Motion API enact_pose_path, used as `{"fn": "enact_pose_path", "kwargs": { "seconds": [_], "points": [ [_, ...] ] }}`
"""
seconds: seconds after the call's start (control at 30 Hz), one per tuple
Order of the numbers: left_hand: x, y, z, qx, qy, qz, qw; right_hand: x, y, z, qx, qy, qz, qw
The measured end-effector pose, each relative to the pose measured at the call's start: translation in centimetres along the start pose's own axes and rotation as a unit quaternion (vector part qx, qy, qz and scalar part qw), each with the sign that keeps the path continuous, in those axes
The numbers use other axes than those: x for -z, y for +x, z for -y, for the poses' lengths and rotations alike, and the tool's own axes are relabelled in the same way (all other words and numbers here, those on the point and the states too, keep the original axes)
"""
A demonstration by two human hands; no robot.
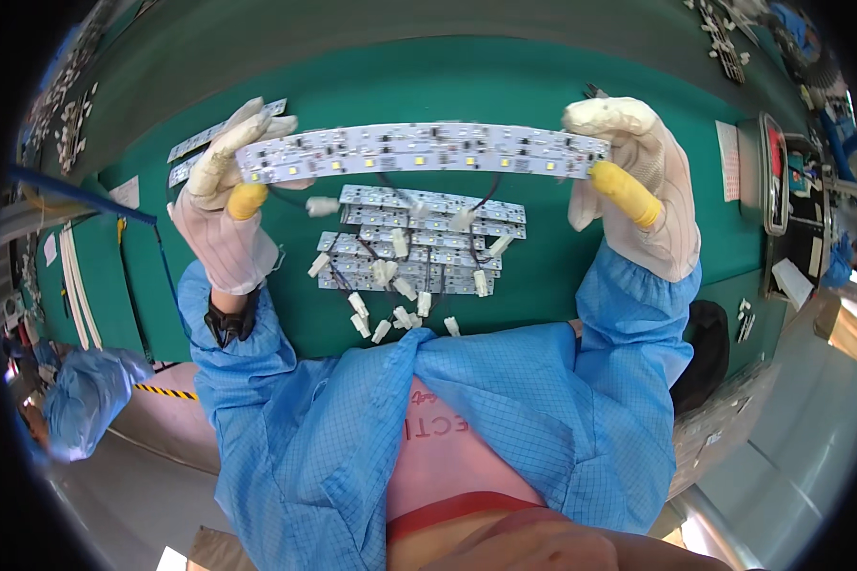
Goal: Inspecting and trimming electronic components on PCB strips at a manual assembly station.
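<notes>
A long white LED circuit board strip (419,147) is held up level above the green mat, one end in each hand. My left hand (227,171), in a white glove with a yellow thumb cover, pinches its left end. At the right end my right hand (633,176), gloved the same way, grips the strip between its yellow thumb and bent fingers. Dark wires with white plugs hang from the strip; one white connector (322,206) dangles near the left end. Below it lies a stack of similar LED boards (428,252), with several white connectors spread along its near side.
More LED boards (200,141) lie behind my left hand. The green mat (543,285) covers the bench. White strips (81,285) lie far left, beneath a blue cord (86,195). A grey tray (774,176) and a printed sheet (727,157) are at the right. Another person's blue sleeve (90,400) shows lower left.
</notes>
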State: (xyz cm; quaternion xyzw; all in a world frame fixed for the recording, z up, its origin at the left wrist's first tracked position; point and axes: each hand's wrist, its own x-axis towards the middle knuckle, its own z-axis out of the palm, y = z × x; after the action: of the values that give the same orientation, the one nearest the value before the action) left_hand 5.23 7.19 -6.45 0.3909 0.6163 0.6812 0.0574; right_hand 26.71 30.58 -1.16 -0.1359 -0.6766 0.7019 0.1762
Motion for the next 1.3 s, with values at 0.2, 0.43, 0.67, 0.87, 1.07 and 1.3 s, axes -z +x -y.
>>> {"fn": "enact_pose_path", "kwargs": {
  "seconds": [0.2,0.43,0.67,0.87,1.07,1.3],
  "points": [
    [0.5,-0.5,-0.9,0.000,-0.111,0.062,0.992,-0.5,0.7,-1.0,0.017,0.010,0.008,1.000],
    [1.9,0.2,-2.5,-0.083,0.164,0.122,0.975,0.0,1.4,-2.1,-0.004,0.035,0.021,0.999],
    [0.8,-1.1,-1.7,0.037,-0.088,0.037,0.995,0.0,1.1,-2.0,-0.018,-0.005,-0.014,1.000],
    [0.2,0.8,-2.2,0.112,0.092,0.038,0.989,-1.2,0.3,-0.5,-0.019,0.032,0.002,0.999],
    [0.2,0.8,-0.6,0.105,0.141,0.047,0.983,-0.5,0.3,-0.9,0.016,0.031,0.076,0.996],
    [0.7,0.3,0.0,0.031,-0.119,0.108,0.986,-0.5,2.0,-1.8,-0.022,-0.086,-0.013,0.996]
  ]
}}
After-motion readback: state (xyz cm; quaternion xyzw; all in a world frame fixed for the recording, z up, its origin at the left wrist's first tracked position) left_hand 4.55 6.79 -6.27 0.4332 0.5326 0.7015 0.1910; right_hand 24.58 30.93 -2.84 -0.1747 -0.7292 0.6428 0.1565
